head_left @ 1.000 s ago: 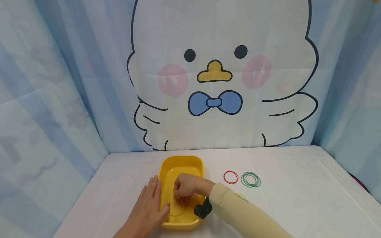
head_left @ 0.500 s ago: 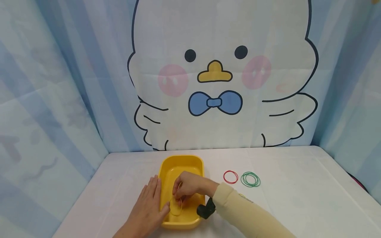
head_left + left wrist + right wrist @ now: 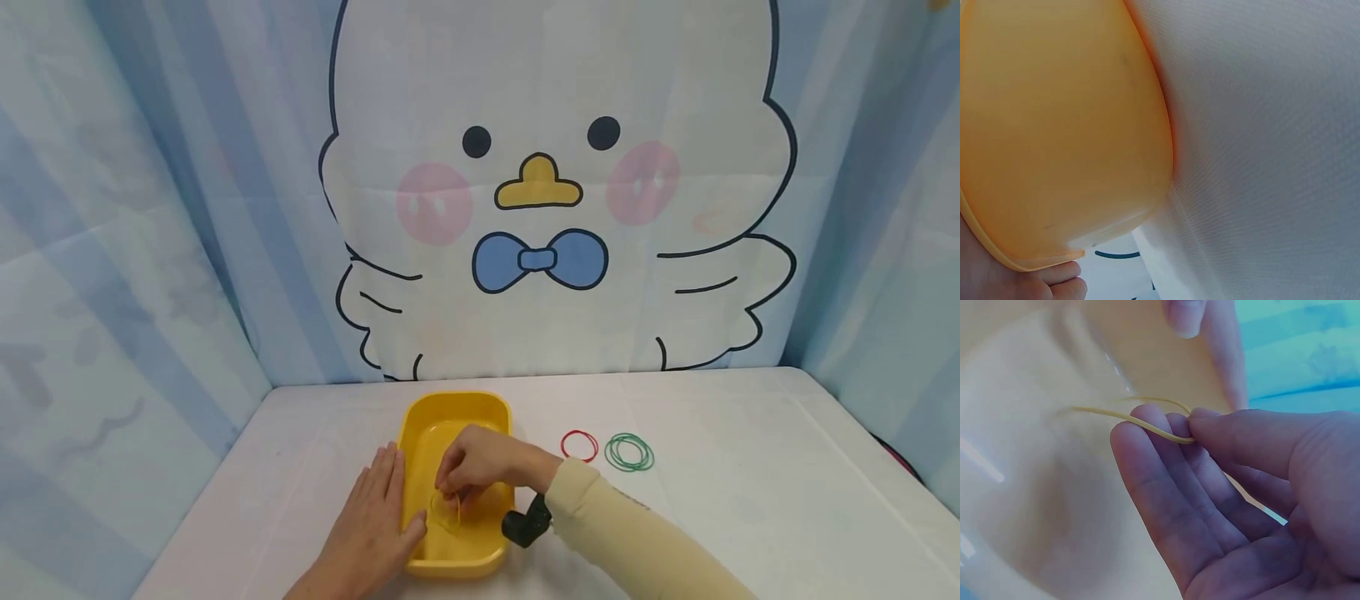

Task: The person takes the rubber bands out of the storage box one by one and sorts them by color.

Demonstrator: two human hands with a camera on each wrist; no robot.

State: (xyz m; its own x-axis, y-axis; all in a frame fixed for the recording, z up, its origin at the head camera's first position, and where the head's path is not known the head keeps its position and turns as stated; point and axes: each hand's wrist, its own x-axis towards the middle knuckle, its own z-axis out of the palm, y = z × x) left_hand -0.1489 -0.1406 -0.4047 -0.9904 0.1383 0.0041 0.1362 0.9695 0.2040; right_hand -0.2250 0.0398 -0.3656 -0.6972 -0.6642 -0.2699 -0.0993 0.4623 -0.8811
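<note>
A yellow plastic tray (image 3: 456,402) stands upright on the table. Along its left side lies my left hand (image 3: 369,521), fingers straight and together, with the thumb reaching over the rim. In the left wrist view, fingertips (image 3: 1067,280) show past the tray's outer wall (image 3: 1066,125). My right hand (image 3: 483,461) is over the inside of the tray. Its thumb and fingers pinch a thin yellow rubber band (image 3: 1107,413), whose loop extends beyond the fingertips, low over the tray floor. Part of the band is hidden behind the thumb.
To the right of the tray, red rubber bands (image 3: 578,432) and several green rubber bands (image 3: 610,452) lie on the white tablecloth (image 3: 735,467). A black wrist camera (image 3: 527,523) sits beneath the right wrist. Printed curtains close off the back and sides.
My right hand has risen slightly and shifted its fingers on the yellow rubber band, drawing the loop up between the fingertips. The left hand stays put on the tray's side.
</note>
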